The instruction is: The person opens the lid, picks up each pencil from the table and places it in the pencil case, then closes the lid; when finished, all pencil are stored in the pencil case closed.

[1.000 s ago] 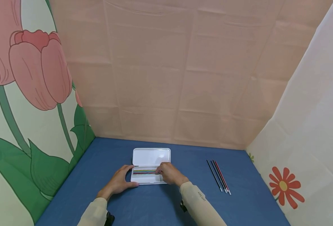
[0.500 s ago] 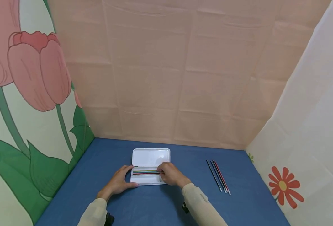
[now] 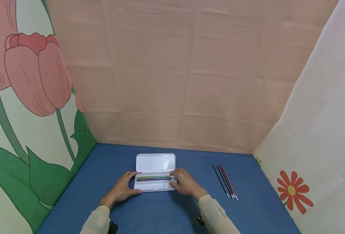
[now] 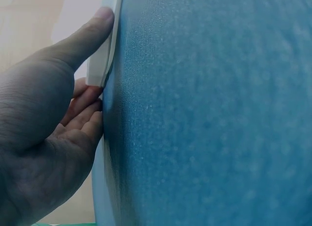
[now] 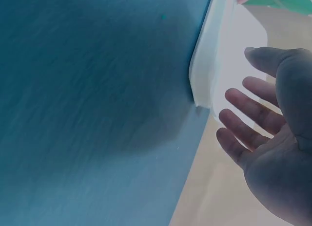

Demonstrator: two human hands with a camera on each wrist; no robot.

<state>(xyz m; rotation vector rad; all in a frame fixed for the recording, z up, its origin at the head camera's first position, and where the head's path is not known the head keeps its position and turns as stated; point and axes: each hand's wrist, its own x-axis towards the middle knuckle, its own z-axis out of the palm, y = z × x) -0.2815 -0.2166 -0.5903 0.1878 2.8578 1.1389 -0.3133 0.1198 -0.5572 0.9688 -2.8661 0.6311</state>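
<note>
A white pencil case (image 3: 148,186) lies on the blue cloth with its lid (image 3: 155,163) folded back. Several coloured pencils (image 3: 152,178) lie side by side in its rear compartment. My left hand (image 3: 122,188) grips the case's left end, thumb at the front corner and fingers at the rear. In the left wrist view, the thumb (image 4: 92,36) presses along the white edge. Over the case's right end is my right hand (image 3: 187,184), its fingers spread and holding nothing. The right wrist view shows these fingers (image 5: 248,111) apart beside the case's end.
To the right, several more pencils lie loosely together on the blue cloth, a red pencil (image 3: 229,183) among them. A beige backdrop (image 3: 172,81) stands behind the table. Flower-printed cloths hang at both sides.
My right hand has let go of the pencils, spread its fingers and moved slightly right. The pencils' right ends now show inside the case. My left hand keeps its grip.
</note>
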